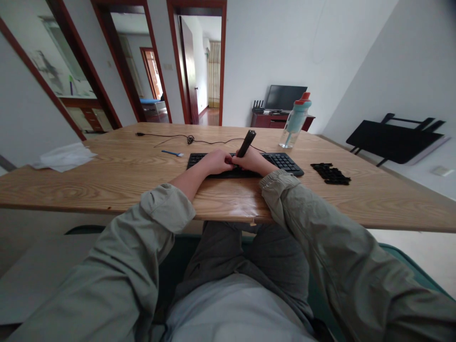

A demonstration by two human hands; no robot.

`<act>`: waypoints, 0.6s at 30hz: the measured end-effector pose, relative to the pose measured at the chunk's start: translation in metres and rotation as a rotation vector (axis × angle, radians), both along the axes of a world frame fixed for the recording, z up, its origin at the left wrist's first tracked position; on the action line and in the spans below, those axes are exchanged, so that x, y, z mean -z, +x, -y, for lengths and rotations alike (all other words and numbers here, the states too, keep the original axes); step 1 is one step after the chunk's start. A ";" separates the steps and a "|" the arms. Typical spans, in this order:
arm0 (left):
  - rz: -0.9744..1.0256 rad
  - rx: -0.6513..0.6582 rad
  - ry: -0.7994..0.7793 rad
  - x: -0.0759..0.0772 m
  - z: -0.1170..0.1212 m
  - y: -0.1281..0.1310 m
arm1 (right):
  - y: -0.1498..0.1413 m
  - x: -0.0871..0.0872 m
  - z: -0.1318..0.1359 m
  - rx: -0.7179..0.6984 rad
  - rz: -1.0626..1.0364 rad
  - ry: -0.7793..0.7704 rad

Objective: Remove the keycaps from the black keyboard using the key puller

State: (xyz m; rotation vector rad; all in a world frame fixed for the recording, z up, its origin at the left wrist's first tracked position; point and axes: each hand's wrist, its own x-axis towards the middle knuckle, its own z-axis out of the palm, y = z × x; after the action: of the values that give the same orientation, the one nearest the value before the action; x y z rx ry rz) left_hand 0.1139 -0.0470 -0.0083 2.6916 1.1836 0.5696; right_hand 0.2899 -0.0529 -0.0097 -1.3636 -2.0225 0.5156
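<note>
A black keyboard (287,163) lies on the wooden table in front of me, its middle covered by my hands. My right hand (251,159) is closed around a thick black-handled tool (246,143), which leans with its upper end to the right. The tool's lower tip is hidden behind my fingers. Close against it, my left hand (217,161) rests over the keys with its fingers curled in. Whatever those fingers pinch is too small to make out. To the right of the keyboard lies a pile of small black pieces (330,174), perhaps keycaps.
Left of the keyboard lies a small blue brush (172,153). A black cable (213,142) runs along the table (117,183) behind it. White paper (66,156) sits at the far left. Toward the back right stands a clear bottle (295,121) with a red cap.
</note>
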 end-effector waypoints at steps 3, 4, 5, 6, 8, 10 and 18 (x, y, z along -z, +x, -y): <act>0.003 0.006 -0.007 0.001 -0.002 0.000 | 0.005 0.004 -0.002 -0.009 0.004 0.105; 0.010 0.008 -0.014 0.001 -0.002 0.000 | 0.006 0.004 -0.003 -0.012 -0.013 0.136; 0.016 0.006 -0.021 0.001 -0.002 0.000 | 0.007 0.005 -0.003 -0.018 -0.048 0.167; 0.023 0.000 -0.028 0.001 -0.001 0.000 | 0.008 0.004 -0.003 -0.031 -0.103 0.199; 0.037 -0.017 -0.040 0.001 0.000 0.000 | 0.006 0.001 -0.002 -0.060 -0.265 0.274; 0.045 -0.031 -0.049 0.001 0.001 0.000 | 0.001 -0.005 0.000 -0.074 -0.465 0.320; 0.045 -0.026 -0.062 0.001 -0.001 0.000 | -0.034 -0.016 -0.007 0.026 -0.873 0.125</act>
State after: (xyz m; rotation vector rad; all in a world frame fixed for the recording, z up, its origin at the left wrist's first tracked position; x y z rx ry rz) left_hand 0.1140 -0.0456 -0.0090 2.6017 1.2056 0.5833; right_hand 0.2557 -0.0457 0.0061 -0.8562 -1.2871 0.7869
